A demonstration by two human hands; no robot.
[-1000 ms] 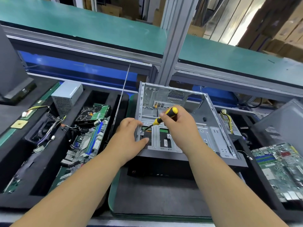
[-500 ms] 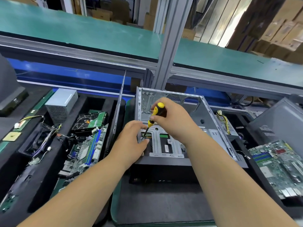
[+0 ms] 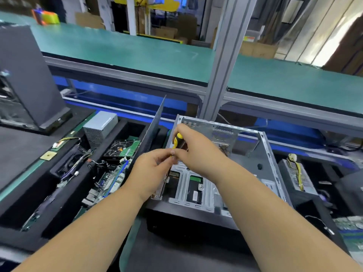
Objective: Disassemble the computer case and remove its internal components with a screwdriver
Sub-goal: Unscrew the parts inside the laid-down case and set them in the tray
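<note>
Screwdriver (image 3: pixel 177 139): lifted off drive cage (image 3: pixel 193 183) since a second ago; right hand (image 3: pixel 193 152) clenched round handle; left hand (image 3: pixel 151 169) pinched at tip, screw likely freed.

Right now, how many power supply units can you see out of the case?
2. A silver power supply stands in the black tray left of the computer case; another power supply, with yellow wires, lies right of it. More may be hidden.
</note>
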